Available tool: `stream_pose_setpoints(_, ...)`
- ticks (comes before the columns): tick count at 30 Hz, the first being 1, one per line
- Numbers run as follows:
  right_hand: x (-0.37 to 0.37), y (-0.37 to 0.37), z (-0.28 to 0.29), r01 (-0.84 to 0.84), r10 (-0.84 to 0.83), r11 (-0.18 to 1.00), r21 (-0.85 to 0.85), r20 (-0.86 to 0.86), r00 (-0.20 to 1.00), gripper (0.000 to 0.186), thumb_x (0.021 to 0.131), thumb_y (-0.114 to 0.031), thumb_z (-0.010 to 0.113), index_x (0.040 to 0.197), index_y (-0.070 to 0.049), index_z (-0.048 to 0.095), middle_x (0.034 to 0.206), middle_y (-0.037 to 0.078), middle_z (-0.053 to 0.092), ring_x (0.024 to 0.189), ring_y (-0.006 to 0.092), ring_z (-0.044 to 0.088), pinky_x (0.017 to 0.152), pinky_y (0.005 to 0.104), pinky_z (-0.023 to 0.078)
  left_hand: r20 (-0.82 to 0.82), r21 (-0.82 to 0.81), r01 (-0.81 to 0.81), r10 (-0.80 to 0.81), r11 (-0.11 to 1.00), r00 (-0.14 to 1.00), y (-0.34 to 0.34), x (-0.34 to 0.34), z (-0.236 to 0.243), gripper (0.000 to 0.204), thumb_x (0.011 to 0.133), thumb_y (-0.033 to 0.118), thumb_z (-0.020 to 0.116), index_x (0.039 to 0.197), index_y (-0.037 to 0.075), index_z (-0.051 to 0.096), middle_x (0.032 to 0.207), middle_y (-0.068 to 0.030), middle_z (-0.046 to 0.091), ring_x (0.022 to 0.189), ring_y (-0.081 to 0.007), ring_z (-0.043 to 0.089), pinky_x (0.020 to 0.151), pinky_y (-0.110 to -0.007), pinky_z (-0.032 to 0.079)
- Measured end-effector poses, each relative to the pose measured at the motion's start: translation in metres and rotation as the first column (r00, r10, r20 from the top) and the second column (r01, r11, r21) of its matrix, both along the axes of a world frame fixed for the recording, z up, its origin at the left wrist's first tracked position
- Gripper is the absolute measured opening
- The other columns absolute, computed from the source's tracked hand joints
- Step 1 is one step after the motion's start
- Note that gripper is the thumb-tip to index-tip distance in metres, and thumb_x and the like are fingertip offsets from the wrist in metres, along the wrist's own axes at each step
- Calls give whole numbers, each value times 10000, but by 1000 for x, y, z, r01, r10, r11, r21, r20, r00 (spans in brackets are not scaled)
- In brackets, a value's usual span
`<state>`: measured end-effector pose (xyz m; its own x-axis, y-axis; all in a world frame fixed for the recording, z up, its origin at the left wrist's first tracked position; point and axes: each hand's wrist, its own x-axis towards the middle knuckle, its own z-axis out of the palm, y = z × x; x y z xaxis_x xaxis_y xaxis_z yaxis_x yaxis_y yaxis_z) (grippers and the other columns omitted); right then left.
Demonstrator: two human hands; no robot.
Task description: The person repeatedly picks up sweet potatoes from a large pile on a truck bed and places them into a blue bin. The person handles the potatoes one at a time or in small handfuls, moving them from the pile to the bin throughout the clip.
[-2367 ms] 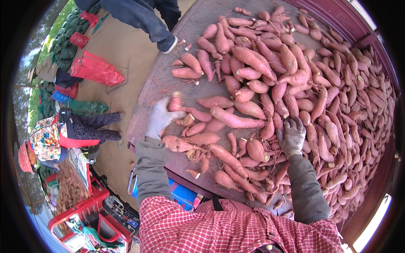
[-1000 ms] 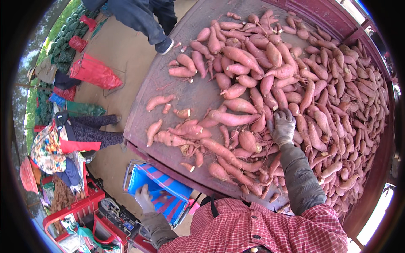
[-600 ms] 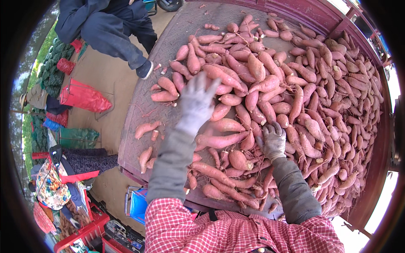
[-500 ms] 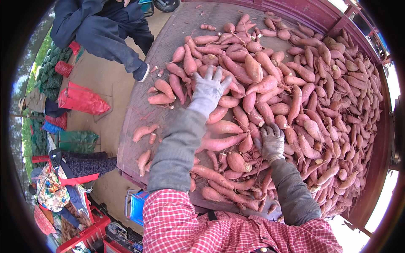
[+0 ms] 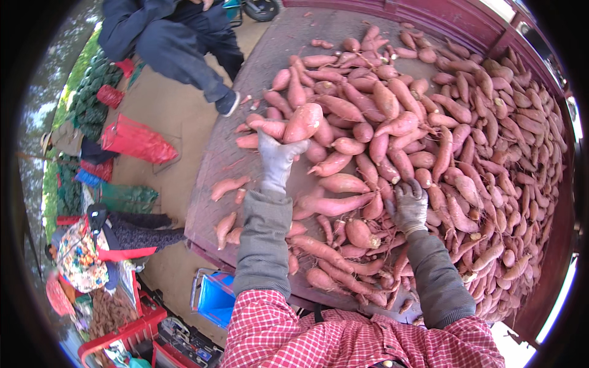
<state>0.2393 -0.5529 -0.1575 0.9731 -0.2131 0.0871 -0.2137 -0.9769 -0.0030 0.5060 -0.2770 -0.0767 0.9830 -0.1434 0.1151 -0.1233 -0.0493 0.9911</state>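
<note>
Head view: sweet potatoes point(image 5: 443, 153) crowd hands point(image 5: 276, 162) point(image 5: 410, 210); blue bin point(image 5: 216, 299) beside metal bed point(image 5: 264, 175).

A plump, blunt-ended, pinkish-red sweet potato point(image 5: 304, 122) sits tilted in the left grip point(image 5: 277, 161), toward the metal bed's point(image 5: 224, 144) left edge. Other sweet potatoes point(image 5: 422, 159), slender to stubby, some trailing thin roots, lie heaped at all angles, massed along the right edge.

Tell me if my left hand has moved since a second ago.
Yes: against the metal bed, your left hand has gone forward and to the right, from the blue bin to a large sweet potato.
</note>
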Motion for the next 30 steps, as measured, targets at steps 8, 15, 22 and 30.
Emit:
stream_pose_setpoints(8,-1,3,2,-24,25,998,-63,18,1000,510,948,-474,662,1293,-98,675,1322,79,624,1410,328,448,1053,513,413,-399,-671,-266,-34,692,916,189,-150,-45,467,916,339,712,1243,27,596,1125,-81,663,1118,-267,639,1060,-483,501)
stream_pose_setpoints(15,-1,1,0,-11,13,999,-47,32,999,489,937,-461,680,1268,-102,689,1323,75,634,1425,326,448,1061,509,410,-282,-80,-540,501,838,818,367,-367,42,889,818,46,732,1617,36,341,1055,-41,613,847,-135,606,751,-285,530)
stream_pose_setpoints(22,-1,-3,1,1,-1,998,-57,6,1000,514,943,-470,672,1306,-107,673,1353,71,621,1432,322,433,1069,506,399,-39,912,-312,815,265,578,407,-423,-34,770,770,258,881,1392,-67,564,1106,-214,686,904,-343,677,814,-464,548)
stream_pose_setpoints(30,-2,0,2,-3,4,998,-60,11,1000,526,937,-470,677,1322,-112,658,1356,58,614,1415,317,433,1082,518,384,-303,264,-201,279,943,911,147,-132,-29,497,895,148,830,1313,-27,628,1081,-93,699,903,-157,649,774,-317,533)
